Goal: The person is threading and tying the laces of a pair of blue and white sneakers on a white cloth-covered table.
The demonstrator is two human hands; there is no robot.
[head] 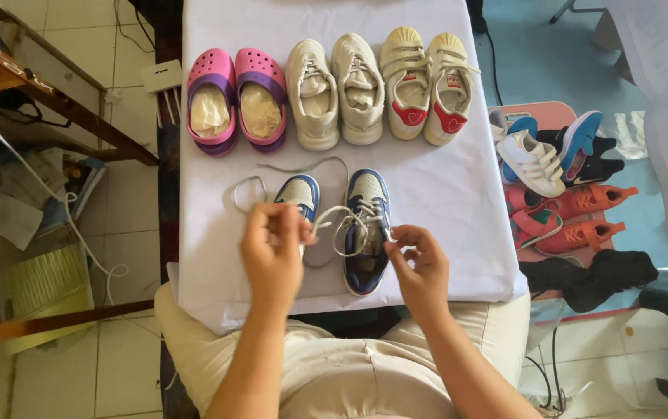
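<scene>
On white-covered table: left hand and right hand pinch grey lace of right blue sneaker; keep both ends evenly taut.

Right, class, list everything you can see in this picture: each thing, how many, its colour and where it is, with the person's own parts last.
blue and white lace-up sneakers: two, on the white cloth nearest the person, laces loose.
pink and purple clogs: two, back row, left end.
beige lace-up shoes: two, back row, middle.
cream strap shoes with red heart patches: two, back row, right end.
white cloth-covered table: one, centre.
pile of white, blue, orange and black shoes: several, on the floor at the right.
wooden frame: one, brown, far left.
left hand: grip pinching a grey-white shoelace.
right hand: grip pinching the lace by the right sneaker.
</scene>
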